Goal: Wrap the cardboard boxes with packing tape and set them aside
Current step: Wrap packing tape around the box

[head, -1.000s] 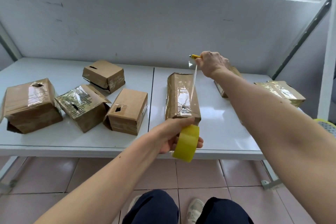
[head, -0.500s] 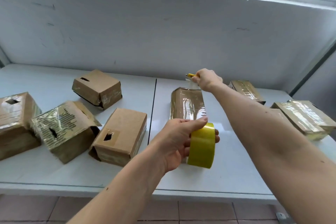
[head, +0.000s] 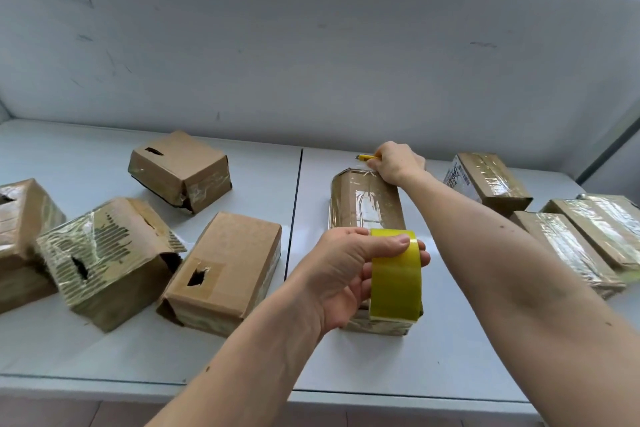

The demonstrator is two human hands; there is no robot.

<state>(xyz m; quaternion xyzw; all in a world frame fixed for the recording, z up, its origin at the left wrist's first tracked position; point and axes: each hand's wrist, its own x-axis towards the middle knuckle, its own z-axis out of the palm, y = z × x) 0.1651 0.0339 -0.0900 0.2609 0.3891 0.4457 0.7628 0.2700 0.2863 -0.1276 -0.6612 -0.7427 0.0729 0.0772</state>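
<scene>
A long cardboard box (head: 363, 204), glossy with clear tape, lies lengthwise on the white shelf (head: 450, 350) in front of me. My left hand (head: 349, 270) grips a yellow roll of packing tape (head: 396, 276) over the box's near end. My right hand (head: 396, 163) rests on the box's far end and holds a small yellow cutter (head: 367, 157) whose tip pokes out to the left. Three taped boxes (head: 491, 180) (head: 568, 250) (head: 609, 229) lie at the right.
Several more boxes sit on the left half of the shelf: a plain one with a torn hole (head: 221, 274), a crumpled taped one (head: 104, 256), one at the back (head: 180, 170) and one at the left edge (head: 20, 236). A grey wall stands behind.
The tape strip that ran up from the box to my raised right hand is down on the box top. My right hand has lowered onto the far end. The roll moved over the near end.
</scene>
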